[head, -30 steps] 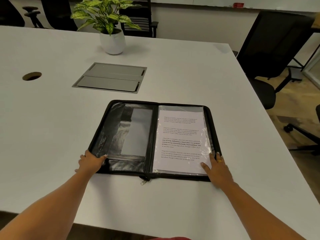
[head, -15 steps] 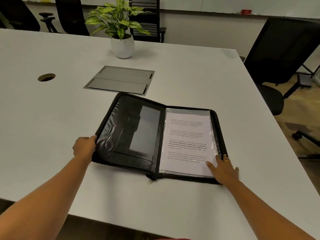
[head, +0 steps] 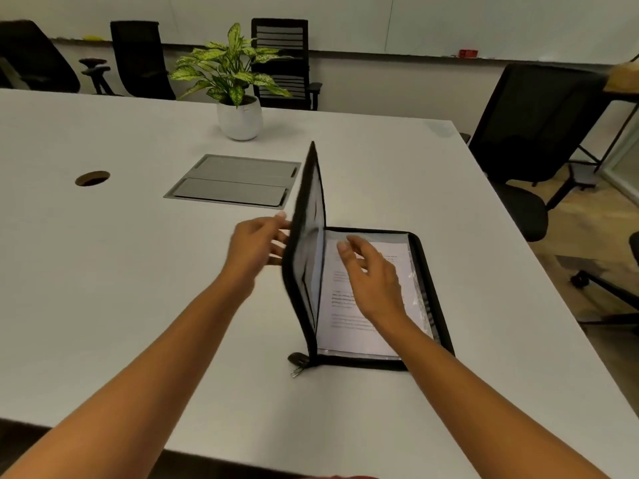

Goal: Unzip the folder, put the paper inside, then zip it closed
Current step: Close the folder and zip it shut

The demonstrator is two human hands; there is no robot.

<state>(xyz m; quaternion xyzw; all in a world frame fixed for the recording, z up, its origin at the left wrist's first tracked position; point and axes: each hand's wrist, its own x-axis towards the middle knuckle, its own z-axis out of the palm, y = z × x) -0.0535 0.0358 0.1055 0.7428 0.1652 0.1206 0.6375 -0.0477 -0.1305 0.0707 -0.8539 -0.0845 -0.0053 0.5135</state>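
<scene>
Head view: your folder point(head: 432, 281) sits on the bench point(head: 138, 271) with the paper point(head: 345, 337) lying in its right half. The left cover point(head: 307, 236) stands almost upright along the spine, which runs straight away from you. Your left hand point(head: 256, 247) is open, fingers against the cover's outer face. Your right hand point(head: 373, 281) hovers open over the paper, gripping nothing. I'd guess the cover drops rightward next, so that right hand's in the way.
</scene>
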